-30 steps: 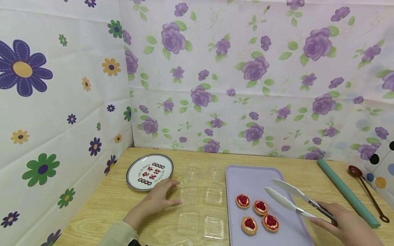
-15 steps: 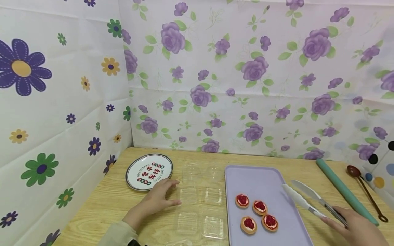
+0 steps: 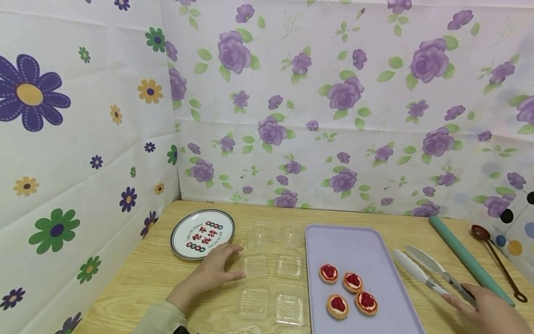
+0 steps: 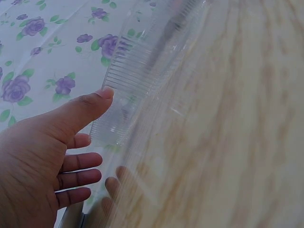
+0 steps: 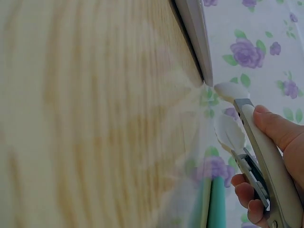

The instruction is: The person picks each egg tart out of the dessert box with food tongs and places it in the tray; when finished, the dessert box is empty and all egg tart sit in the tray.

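Observation:
In the head view, my right hand (image 3: 492,308) grips metal tongs (image 3: 427,261), whose two arms stand apart with nothing between their tips. The tongs are just right of a lilac tray (image 3: 346,243). Several small tarts with red topping, such as the nearest-left tart (image 3: 337,306), sit on that tray. My left hand (image 3: 208,273) lies beside clear plastic compartment boxes (image 3: 255,301), fingers loosely extended. Seen from the left wrist, its thumb (image 4: 92,104) is at the edge of the clear plastic (image 4: 128,71); firm contact is hard to judge.
A white plate (image 3: 181,234) with red lettering is behind my left hand. To the right of the tongs lie a teal rod (image 3: 465,257) and a dark brown ladle (image 3: 481,233). Patterned cloth walls (image 3: 308,162) bound the wooden table at the back and left.
My right hand has carried the tongs to the right, from above the lilac tray to past its right edge. The left hand and the tarts stay where they were.

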`<state>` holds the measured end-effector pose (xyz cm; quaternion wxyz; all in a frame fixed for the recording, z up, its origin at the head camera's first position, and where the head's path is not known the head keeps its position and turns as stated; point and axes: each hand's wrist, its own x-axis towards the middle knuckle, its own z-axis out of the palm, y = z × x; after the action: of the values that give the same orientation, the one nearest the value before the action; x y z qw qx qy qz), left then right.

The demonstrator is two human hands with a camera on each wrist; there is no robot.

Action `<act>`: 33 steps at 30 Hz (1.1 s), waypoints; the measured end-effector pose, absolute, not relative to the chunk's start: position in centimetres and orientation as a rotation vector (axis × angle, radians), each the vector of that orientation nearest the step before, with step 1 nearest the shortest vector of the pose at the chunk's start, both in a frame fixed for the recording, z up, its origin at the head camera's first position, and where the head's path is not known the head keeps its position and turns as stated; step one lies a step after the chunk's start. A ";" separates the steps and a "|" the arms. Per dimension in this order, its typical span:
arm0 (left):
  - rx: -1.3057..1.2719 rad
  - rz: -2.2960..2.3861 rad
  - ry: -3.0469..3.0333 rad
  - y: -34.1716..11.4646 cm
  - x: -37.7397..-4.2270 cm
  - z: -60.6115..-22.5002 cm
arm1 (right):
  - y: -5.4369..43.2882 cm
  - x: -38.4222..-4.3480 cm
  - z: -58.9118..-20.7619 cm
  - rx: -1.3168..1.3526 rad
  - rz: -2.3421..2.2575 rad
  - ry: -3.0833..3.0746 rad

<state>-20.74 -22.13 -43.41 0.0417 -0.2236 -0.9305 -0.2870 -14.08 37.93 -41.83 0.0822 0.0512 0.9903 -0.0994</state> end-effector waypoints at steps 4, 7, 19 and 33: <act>-0.679 -0.876 -2.850 -22.1 -20.7 -43.4 | 38.1 -13.9 -41.9 0.200 -0.266 2.930; -0.674 -0.881 -2.850 -22.1 -20.6 -43.4 | 38.3 -13.9 -42.1 0.216 -0.266 2.912; -0.689 -0.858 -2.850 -22.1 -20.9 -43.7 | 39.5 -14.3 -43.4 0.225 -0.215 2.882; -0.691 -0.836 -2.831 -22.0 -20.8 -43.4 | 39.5 -14.0 -44.0 0.085 -0.248 2.950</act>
<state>-20.84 -21.96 -43.40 0.0550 -0.2275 -0.9324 -0.2755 -13.97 39.49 -43.96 0.0899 0.0287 0.9920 -0.0833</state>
